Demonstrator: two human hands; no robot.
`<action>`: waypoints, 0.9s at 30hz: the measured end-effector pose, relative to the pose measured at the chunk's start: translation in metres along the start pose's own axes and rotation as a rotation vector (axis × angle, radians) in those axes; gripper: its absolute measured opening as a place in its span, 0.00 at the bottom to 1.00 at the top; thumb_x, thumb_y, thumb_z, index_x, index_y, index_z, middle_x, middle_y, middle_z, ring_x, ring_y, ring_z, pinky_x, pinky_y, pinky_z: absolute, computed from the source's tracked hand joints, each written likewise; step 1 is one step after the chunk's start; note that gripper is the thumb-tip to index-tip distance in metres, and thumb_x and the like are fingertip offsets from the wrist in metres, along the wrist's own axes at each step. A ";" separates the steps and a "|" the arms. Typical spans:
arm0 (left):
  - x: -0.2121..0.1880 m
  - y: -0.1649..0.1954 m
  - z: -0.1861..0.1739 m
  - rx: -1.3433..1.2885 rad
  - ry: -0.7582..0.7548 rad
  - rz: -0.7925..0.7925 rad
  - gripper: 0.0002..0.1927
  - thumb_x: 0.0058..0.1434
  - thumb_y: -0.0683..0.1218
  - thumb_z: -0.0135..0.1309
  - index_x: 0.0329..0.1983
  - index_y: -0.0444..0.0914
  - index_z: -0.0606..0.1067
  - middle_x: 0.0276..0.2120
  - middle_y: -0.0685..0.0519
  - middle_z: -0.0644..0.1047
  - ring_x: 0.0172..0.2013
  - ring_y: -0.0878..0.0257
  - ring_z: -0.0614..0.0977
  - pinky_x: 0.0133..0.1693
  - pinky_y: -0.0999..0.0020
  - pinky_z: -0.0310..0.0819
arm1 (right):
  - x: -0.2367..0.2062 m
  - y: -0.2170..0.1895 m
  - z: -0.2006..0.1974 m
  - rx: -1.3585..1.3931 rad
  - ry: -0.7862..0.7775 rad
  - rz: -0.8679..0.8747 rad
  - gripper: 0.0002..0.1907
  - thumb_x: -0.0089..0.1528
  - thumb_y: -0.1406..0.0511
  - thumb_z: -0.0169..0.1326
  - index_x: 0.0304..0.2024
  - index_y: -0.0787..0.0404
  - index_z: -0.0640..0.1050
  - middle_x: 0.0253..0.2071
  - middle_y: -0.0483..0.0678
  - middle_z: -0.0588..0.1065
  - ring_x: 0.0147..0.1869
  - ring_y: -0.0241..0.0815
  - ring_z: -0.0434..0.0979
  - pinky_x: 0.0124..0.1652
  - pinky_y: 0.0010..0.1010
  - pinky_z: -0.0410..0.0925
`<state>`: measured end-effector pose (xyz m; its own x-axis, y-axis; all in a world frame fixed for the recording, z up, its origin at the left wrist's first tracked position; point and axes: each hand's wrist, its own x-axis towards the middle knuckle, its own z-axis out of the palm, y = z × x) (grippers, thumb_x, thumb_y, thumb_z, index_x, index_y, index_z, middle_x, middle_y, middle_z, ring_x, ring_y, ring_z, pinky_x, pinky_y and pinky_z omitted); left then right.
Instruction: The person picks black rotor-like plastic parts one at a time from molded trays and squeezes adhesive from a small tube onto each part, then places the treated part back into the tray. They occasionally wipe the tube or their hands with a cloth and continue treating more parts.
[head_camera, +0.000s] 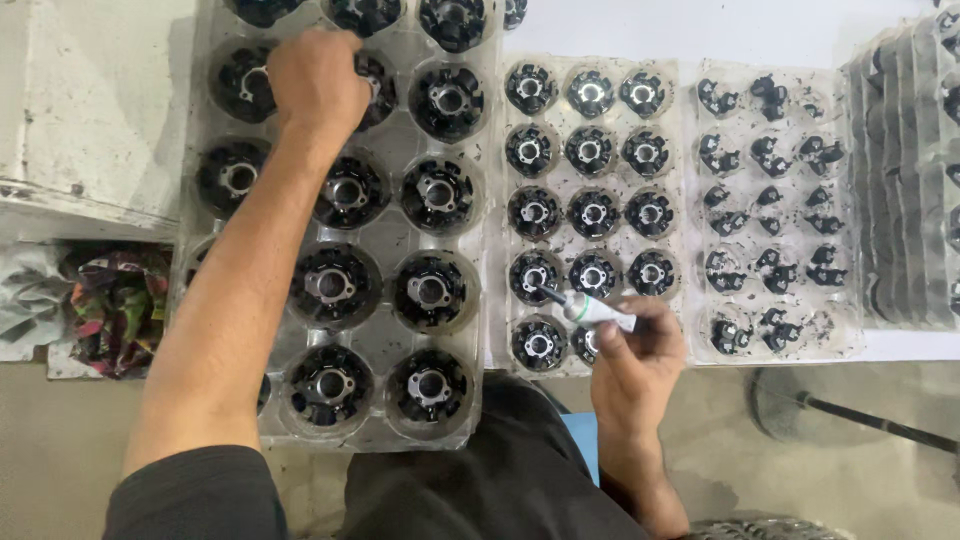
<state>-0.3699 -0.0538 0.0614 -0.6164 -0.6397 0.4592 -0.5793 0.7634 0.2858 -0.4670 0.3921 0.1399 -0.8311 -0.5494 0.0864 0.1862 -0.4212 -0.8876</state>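
A: Where's our left hand (318, 82)?

B: Far end of the big tray (385, 235), on a part in its middle column. That tray sits at our left, w/ large round parts (432, 291) in its wells, three across.

A: And the right hand (635, 355)?

B: Near edge of the middle tray (592, 215), which lies just right of the big one. We hold a small tube (592, 310), tip over a smaller part (537, 275) in the left column.

A: Further right?

B: A third tray (772, 205) w/ small pieces (770, 150), then a tray stack (905, 180) at the edge. Rag pile (110, 300) lies left of the big tray.
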 end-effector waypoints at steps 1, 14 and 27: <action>0.001 0.011 -0.004 0.128 0.005 0.070 0.12 0.60 0.40 0.57 0.46 0.40 0.83 0.41 0.46 0.80 0.46 0.44 0.80 0.47 0.48 0.74 | 0.006 0.005 -0.005 0.145 0.030 0.119 0.12 0.62 0.75 0.62 0.46 0.67 0.75 0.45 0.50 0.77 0.50 0.43 0.76 0.55 0.36 0.68; -0.007 0.115 0.010 0.117 -0.194 0.288 0.29 0.70 0.66 0.55 0.40 0.35 0.83 0.62 0.25 0.67 0.70 0.29 0.53 0.66 0.30 0.32 | 0.018 0.027 -0.019 0.699 0.117 0.663 0.11 0.67 0.64 0.57 0.44 0.68 0.77 0.38 0.53 0.76 0.45 0.47 0.74 0.54 0.45 0.69; -0.145 0.167 -0.184 -1.842 -0.065 -0.276 0.28 0.59 0.49 0.66 0.59 0.42 0.67 0.59 0.45 0.73 0.59 0.55 0.74 0.64 0.58 0.68 | -0.024 0.016 0.028 0.269 -0.017 0.127 0.16 0.61 0.75 0.63 0.49 0.63 0.74 0.48 0.54 0.77 0.53 0.46 0.77 0.57 0.39 0.68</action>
<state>-0.2793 0.1824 0.1968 -0.6600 -0.7148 0.2313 0.5531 -0.2539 0.7935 -0.4295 0.3778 0.1367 -0.7840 -0.6208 -0.0077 0.4218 -0.5235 -0.7403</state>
